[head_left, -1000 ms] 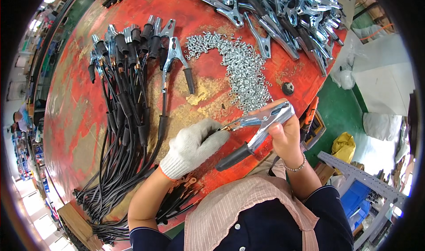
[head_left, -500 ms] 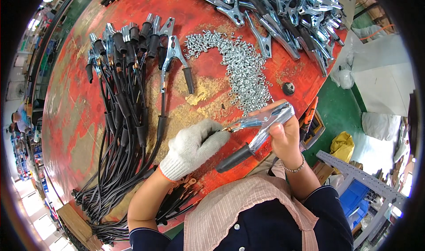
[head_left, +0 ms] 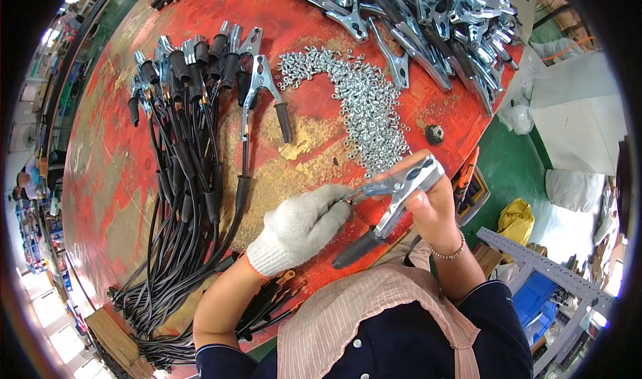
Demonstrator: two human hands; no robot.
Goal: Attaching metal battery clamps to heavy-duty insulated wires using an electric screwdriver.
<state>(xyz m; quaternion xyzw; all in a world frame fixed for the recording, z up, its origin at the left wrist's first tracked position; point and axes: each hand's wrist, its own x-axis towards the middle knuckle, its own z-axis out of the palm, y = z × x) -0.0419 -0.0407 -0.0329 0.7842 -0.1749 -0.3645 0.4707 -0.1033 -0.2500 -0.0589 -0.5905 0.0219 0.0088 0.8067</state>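
Observation:
My right hand (head_left: 433, 213), bare with a beaded bracelet at the wrist, grips a silver metal clamp (head_left: 422, 176) near its jaws. One clamp handle wears a black sleeve (head_left: 358, 248) and points toward my body. In a white knit glove, my left hand (head_left: 294, 226) pinches the end of the other handle; its fingers hide that end and anything joined to it. Beyond my hands lies a spread heap of small silver nuts and screws (head_left: 374, 105). To the left rests a bundle of black cables (head_left: 190, 198) with clamps at their far ends.
A large pile of silver clamps (head_left: 441, 21) covers the far right of the red, worn table (head_left: 100, 178). A small black round part (head_left: 435, 134) sits near the right edge. Cables with copper lugs (head_left: 286, 280) lie by my left forearm. A grey metal rack (head_left: 548, 265) stands at right.
My gloved left hand has shifted slightly right and closed farther over the handle end, covering the copper-coloured bit seen there before. The clamp has tilted a little in my right hand.

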